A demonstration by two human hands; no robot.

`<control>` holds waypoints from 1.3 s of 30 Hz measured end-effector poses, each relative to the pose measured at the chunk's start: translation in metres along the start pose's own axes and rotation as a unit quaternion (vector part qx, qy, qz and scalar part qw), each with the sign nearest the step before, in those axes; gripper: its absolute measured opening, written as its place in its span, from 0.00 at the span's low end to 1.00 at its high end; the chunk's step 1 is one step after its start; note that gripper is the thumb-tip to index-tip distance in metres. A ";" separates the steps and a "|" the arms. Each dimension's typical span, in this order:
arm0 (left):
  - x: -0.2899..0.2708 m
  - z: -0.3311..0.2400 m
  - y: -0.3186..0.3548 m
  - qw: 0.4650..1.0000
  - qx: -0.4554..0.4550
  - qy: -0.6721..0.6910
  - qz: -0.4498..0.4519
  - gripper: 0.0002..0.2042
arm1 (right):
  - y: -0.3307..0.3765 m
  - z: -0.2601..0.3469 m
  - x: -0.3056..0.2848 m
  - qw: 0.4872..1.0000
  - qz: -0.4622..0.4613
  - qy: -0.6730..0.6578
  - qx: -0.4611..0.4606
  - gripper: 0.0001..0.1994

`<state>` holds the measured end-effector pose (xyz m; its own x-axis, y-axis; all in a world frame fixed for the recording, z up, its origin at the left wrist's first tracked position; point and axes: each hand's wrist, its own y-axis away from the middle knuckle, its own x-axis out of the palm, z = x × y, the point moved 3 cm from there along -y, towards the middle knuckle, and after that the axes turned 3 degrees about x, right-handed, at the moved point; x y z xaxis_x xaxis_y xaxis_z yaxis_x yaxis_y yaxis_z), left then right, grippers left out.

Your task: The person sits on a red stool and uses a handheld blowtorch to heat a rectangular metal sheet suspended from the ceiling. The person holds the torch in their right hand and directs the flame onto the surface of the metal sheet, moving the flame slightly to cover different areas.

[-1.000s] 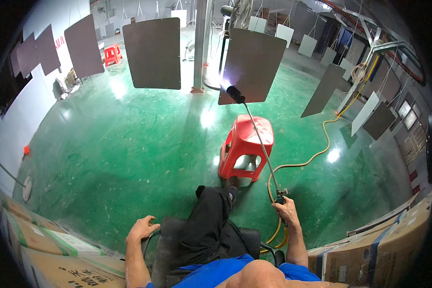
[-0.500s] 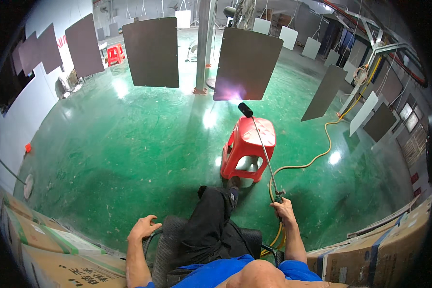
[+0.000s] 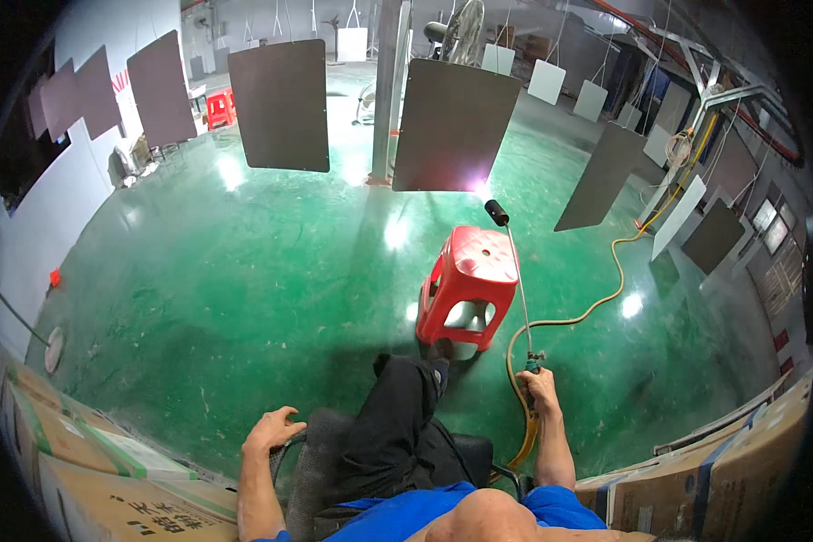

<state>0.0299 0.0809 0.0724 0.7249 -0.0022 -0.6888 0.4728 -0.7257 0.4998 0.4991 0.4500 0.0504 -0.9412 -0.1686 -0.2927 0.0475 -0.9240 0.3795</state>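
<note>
My right hand (image 3: 542,390) grips the handle of a long thin gas torch wand (image 3: 518,289). Its black nozzle (image 3: 496,213) gives off a bright flame at the lower right corner of a dark hanging metal panel (image 3: 452,126). A yellow hose (image 3: 587,312) runs from the handle across the green floor. My left hand (image 3: 273,428) rests with fingers spread on the armrest of the black chair (image 3: 325,465) I sit in. One leg in black trousers (image 3: 397,425) stretches toward a red plastic stool (image 3: 465,285).
More dark panels (image 3: 282,104) hang in a row left and right, with white ones (image 3: 546,81) further back. Cardboard boxes (image 3: 72,470) stack at my left and boxes (image 3: 714,470) at my right. A metal pillar (image 3: 385,90) and a fan (image 3: 456,32) stand behind.
The torch nozzle has swung to the right along the bottom of the hanging panel, from near its left corner to its right corner. My left hand has stayed on the armrest.
</note>
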 end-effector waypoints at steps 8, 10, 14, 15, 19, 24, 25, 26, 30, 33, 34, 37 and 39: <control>0.001 -0.001 -0.005 1.000 0.019 0.008 0.000 0.28 | -0.013 0.028 -0.011 0.997 -0.026 0.005 -0.067 0.07; 0.000 -0.001 -0.004 1.000 0.025 0.008 -0.004 0.28 | -0.010 0.045 -0.008 0.996 -0.030 -0.014 -0.087 0.06; 0.002 0.011 0.001 0.999 0.049 -0.007 0.005 0.28 | 0.009 0.092 0.002 0.994 -0.024 -0.017 -0.108 0.07; 0.001 0.009 0.000 0.998 0.053 -0.013 0.010 0.29 | 0.011 0.099 0.003 0.993 -0.017 -0.026 -0.111 0.07; 0.001 -0.002 -0.006 0.998 0.052 -0.019 0.021 0.29 | 0.021 0.101 -0.012 0.986 -0.017 -0.061 -0.154 0.06; 0.011 0.008 -0.011 0.998 0.055 -0.027 0.031 0.29 | 0.003 0.059 -0.018 0.986 -0.012 -0.075 -0.149 0.07; 0.011 0.007 -0.010 0.998 0.053 -0.027 0.032 0.29 | -0.003 0.047 -0.020 0.987 -0.022 -0.075 -0.142 0.07; 0.012 0.007 -0.008 0.998 0.050 -0.027 0.033 0.29 | -0.004 0.037 -0.021 0.988 -0.034 -0.061 -0.140 0.06; 0.011 0.004 -0.003 0.996 0.061 -0.057 0.014 0.29 | 0.028 0.042 -0.020 0.992 -0.035 -0.052 -0.111 0.07; 0.015 -0.008 0.001 0.991 0.092 -0.096 -0.020 0.27 | 0.018 0.013 -0.035 0.990 -0.048 -0.075 -0.106 0.08; 0.017 -0.015 0.003 0.987 0.111 -0.113 -0.033 0.27 | 0.018 0.009 -0.038 0.990 -0.052 -0.078 -0.106 0.08; 0.032 -0.033 0.000 0.980 0.161 -0.106 -0.046 0.26 | 0.016 -0.004 -0.046 0.989 -0.066 -0.085 -0.102 0.07; 0.050 -0.038 -0.013 0.979 0.190 -0.056 -0.047 0.24 | 0.015 -0.008 -0.050 0.987 -0.090 -0.095 -0.098 0.07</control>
<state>0.0786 0.1164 0.0514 0.6173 0.0168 -0.7866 0.2987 -0.9299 0.2145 0.5493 0.4418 0.0640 -0.9850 0.0537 -0.1639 -0.0794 -0.9848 0.1546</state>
